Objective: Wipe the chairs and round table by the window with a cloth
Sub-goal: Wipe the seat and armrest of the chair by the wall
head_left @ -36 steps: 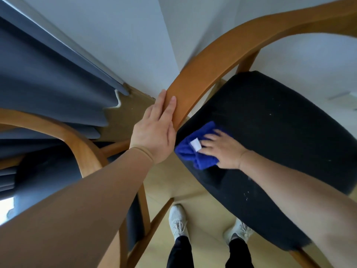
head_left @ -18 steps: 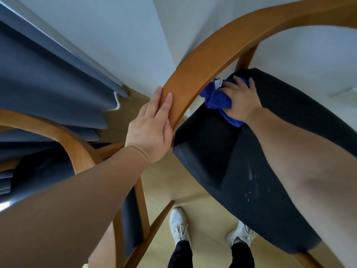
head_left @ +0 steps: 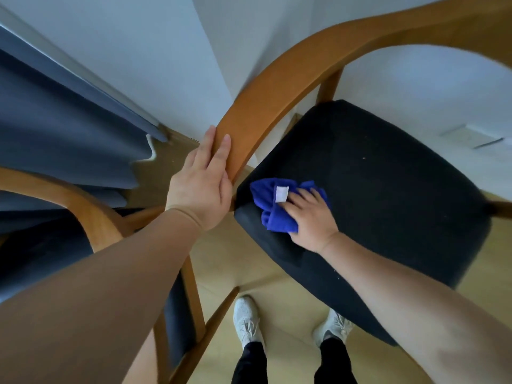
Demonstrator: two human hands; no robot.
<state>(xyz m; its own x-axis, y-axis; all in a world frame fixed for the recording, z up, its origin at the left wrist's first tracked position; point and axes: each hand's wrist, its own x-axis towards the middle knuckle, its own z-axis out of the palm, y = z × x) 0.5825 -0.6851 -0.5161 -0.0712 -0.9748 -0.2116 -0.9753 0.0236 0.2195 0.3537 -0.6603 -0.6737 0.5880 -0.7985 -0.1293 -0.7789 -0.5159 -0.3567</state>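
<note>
Right hand: palm down, fingers lying fairly flat on the blue cloth, pressing it to the seat. Whether the thumb tucks a fold, cannot tell. The cloth is bunched, not folded square, with its white label turned up. Most of it sticks out ahead of the fingertips.

Left hand: fingers straight and together, laid along the edge of the chair's curved wooden rail, steadying it. Thumb hidden.

The cloth sits on the dark seat cushion, close to its near-left corner, just beside the foot of the rail. Pale specks dot the cushion farther out. A second chair stands just left, with a grey curtain behind it and the wood floor below. White shoes stand in front of the seat. The round table is not in view.

Judgement: seat wipe under way, with the table and probably the other chair not yet done.

Risks:
- The cloth lies near the cushion's edge. A stroke toward the corner could push it off onto the floor.
- With so little of the bunched cloth under the palm, it may roll or slip free on the fabric nap.
- Dragging could work the specks into the weave rather than lift them.
- A hard push with only a flat steadying hand on the rail could shift the chair into its neighbour.
</note>
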